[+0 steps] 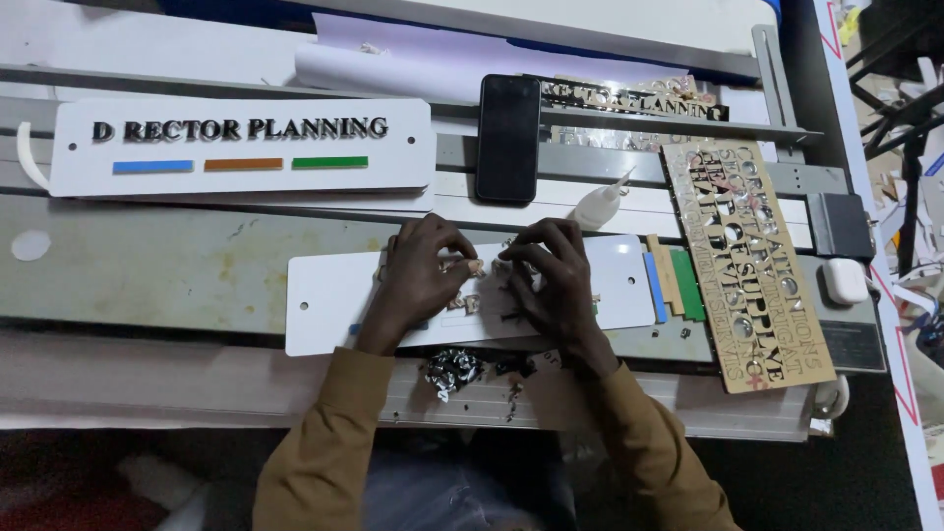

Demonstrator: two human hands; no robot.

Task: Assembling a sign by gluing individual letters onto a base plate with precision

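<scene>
Presently both hands rest on a blank white sign plate (324, 295) lying flat across the workbench (147, 265). The left hand (421, 270) has its fingers curled down, tips pinched on a small gold letter piece (470, 265) at the plate's middle; the right hand (551, 280) is likewise curled, its fingertips meeting the left's over the same spot, though whether it grips a piece of its own cannot be told. More small letter pieces (464, 303) lie on the plate between the hands. Crumpled foil scraps (452, 370) sit just below the plate's near edge. A glue bottle (600, 205) lies just beyond the right hand. A finished white sign (241, 147) with black lettering and three colour bars sits well apart at upper left, a black phone (508, 138) beside it. A gold cut-out letter sheet (747, 265) lies to the right, with coloured strips (674, 285) between it and the plate.
</scene>
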